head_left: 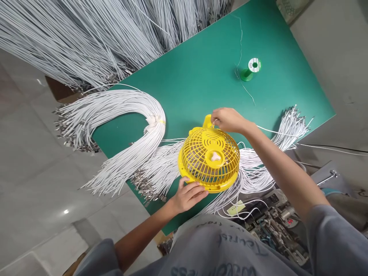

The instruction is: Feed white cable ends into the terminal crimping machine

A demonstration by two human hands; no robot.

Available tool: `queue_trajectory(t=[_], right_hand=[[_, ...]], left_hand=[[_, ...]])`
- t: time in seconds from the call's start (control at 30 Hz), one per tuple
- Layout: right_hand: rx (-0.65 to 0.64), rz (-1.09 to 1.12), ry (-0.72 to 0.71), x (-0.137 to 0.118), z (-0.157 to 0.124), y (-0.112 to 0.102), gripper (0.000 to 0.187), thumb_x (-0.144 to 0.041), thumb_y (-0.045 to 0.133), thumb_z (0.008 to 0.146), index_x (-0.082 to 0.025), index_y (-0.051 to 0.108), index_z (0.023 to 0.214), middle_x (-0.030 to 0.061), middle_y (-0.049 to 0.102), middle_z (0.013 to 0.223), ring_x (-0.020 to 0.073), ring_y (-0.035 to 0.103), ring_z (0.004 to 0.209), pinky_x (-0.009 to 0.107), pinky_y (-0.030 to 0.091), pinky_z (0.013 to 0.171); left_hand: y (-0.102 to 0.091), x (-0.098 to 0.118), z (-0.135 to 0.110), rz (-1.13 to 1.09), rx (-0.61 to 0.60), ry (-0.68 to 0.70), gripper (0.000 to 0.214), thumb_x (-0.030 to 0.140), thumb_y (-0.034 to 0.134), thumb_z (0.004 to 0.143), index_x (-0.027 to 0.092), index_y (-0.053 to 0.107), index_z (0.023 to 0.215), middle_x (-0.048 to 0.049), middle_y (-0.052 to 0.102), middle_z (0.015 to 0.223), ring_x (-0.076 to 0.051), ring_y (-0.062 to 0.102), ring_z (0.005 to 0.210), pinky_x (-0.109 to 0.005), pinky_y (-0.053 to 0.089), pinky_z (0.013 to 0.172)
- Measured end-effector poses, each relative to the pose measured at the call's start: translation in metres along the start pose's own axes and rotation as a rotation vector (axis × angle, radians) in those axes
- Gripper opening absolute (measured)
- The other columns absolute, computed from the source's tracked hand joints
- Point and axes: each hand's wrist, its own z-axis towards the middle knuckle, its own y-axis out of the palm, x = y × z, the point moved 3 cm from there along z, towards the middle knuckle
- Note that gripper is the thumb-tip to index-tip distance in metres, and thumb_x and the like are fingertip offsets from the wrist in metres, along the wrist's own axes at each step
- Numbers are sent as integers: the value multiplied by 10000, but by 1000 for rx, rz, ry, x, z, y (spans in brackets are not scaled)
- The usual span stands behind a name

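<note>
A yellow fan with a round plastic cage guard (198, 163) is tilted over the green table, its pale three-lobed knob (215, 156) showing in the middle. My left hand (188, 196) grips the near lower edge of its rim, thumb on top and fingers along the outside. At the far side, my right hand (228, 119) is closed in a pinch beside the yellow tab (207, 121) that sticks out from the guard. What lies between those fingertips is too small to make out. White cables (255, 172) run beneath and behind the fan.
A tied bundle of white cables (135, 101) curves across the left of the green table (198, 73). A green wire spool (246, 74) stands toward the back, with loose thin wire near it. Masses of grey-white cables (86, 34) hang beyond the far edge. Metal machine parts (287, 230) lie at lower right.
</note>
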Motion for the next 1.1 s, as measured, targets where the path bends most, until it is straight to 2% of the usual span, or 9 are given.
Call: queue_trajectory(t=[0.53, 0.73, 0.93, 1.1], right_hand=[[-38, -36, -12, -3, 3, 8, 263, -102, 422, 767, -167, 668, 834, 84, 691, 943, 186, 577, 794, 281, 277, 600], [35, 14, 40, 5, 0, 1, 265, -134, 421, 798, -173, 675, 864, 71, 682, 978, 190, 578, 863, 277, 287, 614], [61, 18, 23, 6, 0, 3, 254, -151, 422, 824, -180, 671, 866, 72, 677, 963, 205, 561, 929, 285, 292, 623], [109, 22, 27, 1, 0, 6, 262, -153, 396, 841, -181, 657, 849, 71, 669, 943, 195, 560, 882, 283, 299, 623]], left_hand=[[4, 2, -3, 23, 4, 17, 237, 115, 685, 763, 241, 662, 963, 33, 712, 823, -112, 608, 869, -351, 326, 964], [3, 2, -1, 20, 30, 0, 271, 91, 690, 750, 220, 662, 987, 25, 713, 809, -121, 607, 874, -372, 330, 985], [1, 2, 0, 14, 13, -1, 276, 73, 679, 751, 209, 661, 991, 13, 710, 807, -123, 614, 878, -368, 331, 985], [0, 1, -3, 34, 10, -10, 272, 88, 661, 769, 231, 658, 1000, 19, 702, 816, -124, 612, 925, -358, 343, 982]])
